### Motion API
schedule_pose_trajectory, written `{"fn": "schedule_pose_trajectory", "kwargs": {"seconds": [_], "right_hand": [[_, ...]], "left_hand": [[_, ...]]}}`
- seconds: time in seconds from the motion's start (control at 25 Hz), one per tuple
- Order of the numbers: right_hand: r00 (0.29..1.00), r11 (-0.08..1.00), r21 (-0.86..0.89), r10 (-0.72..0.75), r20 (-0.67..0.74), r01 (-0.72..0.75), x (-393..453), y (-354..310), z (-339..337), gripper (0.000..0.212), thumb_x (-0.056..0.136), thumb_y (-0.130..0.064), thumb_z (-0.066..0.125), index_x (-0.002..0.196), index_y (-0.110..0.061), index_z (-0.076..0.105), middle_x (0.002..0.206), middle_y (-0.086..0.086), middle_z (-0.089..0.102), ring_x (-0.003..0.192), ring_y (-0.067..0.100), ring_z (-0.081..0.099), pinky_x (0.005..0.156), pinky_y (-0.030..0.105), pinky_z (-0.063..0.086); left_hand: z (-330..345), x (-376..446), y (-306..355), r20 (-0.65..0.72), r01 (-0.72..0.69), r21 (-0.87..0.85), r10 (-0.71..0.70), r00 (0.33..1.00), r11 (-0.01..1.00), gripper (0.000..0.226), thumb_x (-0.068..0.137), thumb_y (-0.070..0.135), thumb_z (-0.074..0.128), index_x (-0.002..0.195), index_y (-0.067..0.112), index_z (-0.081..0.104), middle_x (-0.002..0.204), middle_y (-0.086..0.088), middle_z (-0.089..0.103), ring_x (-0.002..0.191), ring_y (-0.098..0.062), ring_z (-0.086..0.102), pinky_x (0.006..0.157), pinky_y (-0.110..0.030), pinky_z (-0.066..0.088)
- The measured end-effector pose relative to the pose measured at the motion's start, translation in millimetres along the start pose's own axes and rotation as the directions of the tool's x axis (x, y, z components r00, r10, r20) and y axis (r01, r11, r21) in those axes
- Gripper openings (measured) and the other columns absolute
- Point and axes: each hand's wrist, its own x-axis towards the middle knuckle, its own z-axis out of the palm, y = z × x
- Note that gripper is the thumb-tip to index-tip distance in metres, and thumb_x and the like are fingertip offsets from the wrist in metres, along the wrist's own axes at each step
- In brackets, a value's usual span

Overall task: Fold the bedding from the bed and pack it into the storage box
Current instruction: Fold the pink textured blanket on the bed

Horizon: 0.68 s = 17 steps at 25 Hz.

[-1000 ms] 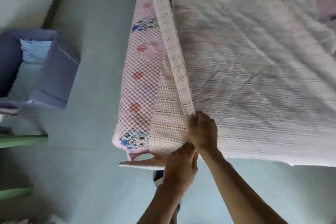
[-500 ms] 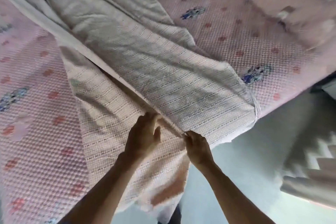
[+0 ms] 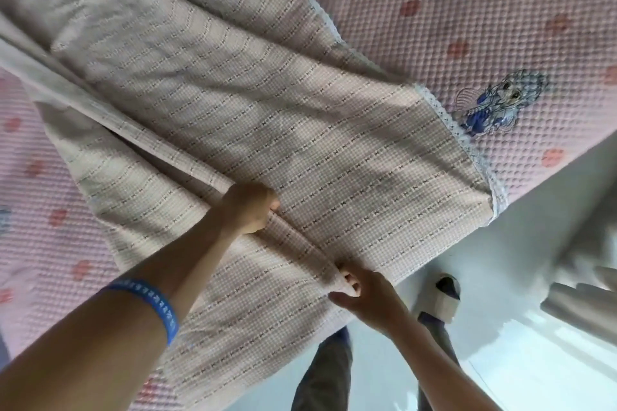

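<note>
So the beige waffle-weave blanket with thin dark stitched stripes and a white lace edge [image 3: 334,130] is spread on the pink quilted bed cover with red dots and cartoon prints [image 3: 500,27], one corner hanging off the bed's edge. A long fold ridge runs diagonally across it. The left hand [image 3: 250,207] is curled over that ridge, fingers tucked under so I can't see them, gripping the fold. Further down the same ridge, the right hand [image 3: 360,290] pinches the edge between thumb and curled fingers. There's a blue wristband [image 3: 150,302] on the left forearm. No storage box in sight.
</note>
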Motion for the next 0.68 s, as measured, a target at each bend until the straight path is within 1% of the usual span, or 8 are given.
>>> {"fn": "schedule_pose_trajectory", "kwargs": {"seconds": [0.12,0.16,0.24,0.32,0.4,0.56,0.64,0.68], "right_hand": [[0.998,0.987,-0.151,-0.038,0.056,0.046,9.5,-1.8,8.9,0.03,0.092,-0.043,0.058,0.116,-0.026,0.066,0.116,-0.008,0.068,0.108,0.015,0.061,0.088,0.029,0.046],[0.994,0.989,-0.132,-0.057,0.097,0.07,12.7,0.0,6.2,0.028,0.096,-0.041,0.054,0.114,-0.024,0.066,0.117,-0.008,0.068,0.107,0.014,0.061,0.086,0.026,0.044],[0.983,0.993,0.085,-0.089,0.16,0.076,9.2,7.6,-7.9,0.026,0.1,-0.036,0.05,0.119,-0.026,0.066,0.118,-0.018,0.065,0.103,0.0,0.057,0.083,0.015,0.039],[0.996,0.935,0.354,-0.057,0.064,0.031,-1.1,15.6,-35.7,0.021,0.101,-0.027,0.051,0.111,-0.036,0.067,0.098,-0.034,0.062,0.088,-0.013,0.054,0.079,0.009,0.04],[0.994,0.884,0.465,0.017,-0.107,0.035,4.5,30.9,-79.8,0.022,0.1,-0.017,0.054,0.081,-0.026,0.062,0.067,-0.021,0.056,0.064,-0.005,0.049,0.063,0.017,0.038],[0.931,0.89,0.454,0.139,-0.336,0.031,29.3,64.8,-175.6,0.02,0.097,-0.02,0.059,0.078,-0.014,0.059,0.068,-0.006,0.055,0.059,0.002,0.046,0.061,0.026,0.038],[0.974,0.885,0.466,0.108,-0.197,-0.004,28.7,85.5,-191.6,0.002,0.093,-0.027,0.065,0.095,-0.027,0.064,0.086,-0.018,0.065,0.072,-0.005,0.058,0.071,0.017,0.043],[0.995,0.892,0.45,0.074,-0.062,-0.038,27.7,98.7,-188.7,0.018,0.09,-0.032,0.068,0.106,-0.036,0.061,0.096,-0.026,0.064,0.08,-0.009,0.06,0.077,0.013,0.043]], "left_hand": [[26.4,26.6,-36.6,-0.05,0.125,-0.061,-0.129,0.99,0.99,0.03,0.099,0.021,0.048,0.119,0.008,0.065,0.123,-0.013,0.064,0.113,-0.03,0.057,0.071,-0.024,0.034],[29.0,29.8,-46.2,-0.045,0.224,-0.109,-0.23,0.972,0.968,0.028,0.097,0.023,0.05,0.116,0.011,0.067,0.119,-0.011,0.066,0.11,-0.03,0.059,0.071,-0.025,0.034],[19.8,40.8,-43.9,-0.053,0.246,-0.177,-0.259,0.965,0.953,0.02,0.094,0.021,0.053,0.107,0.018,0.068,0.107,-0.008,0.069,0.103,-0.029,0.063,0.07,-0.028,0.038],[-16.4,58.7,-22.0,-0.172,0.167,-0.187,-0.199,0.965,0.968,0.014,0.09,0.012,0.057,0.096,0.021,0.066,0.094,-0.008,0.07,0.091,-0.03,0.065,0.066,-0.03,0.042],[-63.8,83.3,0.7,-0.287,0.074,-0.201,-0.131,0.949,0.977,0.012,0.089,0.01,0.058,0.091,0.019,0.064,0.088,-0.01,0.069,0.086,-0.032,0.065,0.066,-0.034,0.046],[-138.5,145.7,45.5,-0.425,-0.076,-0.183,-0.009,0.905,0.98,0.01,0.089,0.01,0.057,0.086,0.015,0.066,0.088,-0.013,0.07,0.085,-0.033,0.063,0.069,-0.038,0.049],[-156.9,172.6,62.7,-0.424,-0.067,-0.142,0.0,0.906,0.988,0.013,0.089,0.01,0.056,0.09,0.015,0.069,0.092,-0.016,0.07,0.087,-0.036,0.064,0.072,-0.038,0.05],[-162.0,183.4,66.6,-0.411,-0.051,-0.106,0.003,0.912,0.993,0.015,0.09,0.011,0.055,0.09,0.015,0.069,0.092,-0.017,0.07,0.087,-0.036,0.064,0.072,-0.038,0.049]]}}
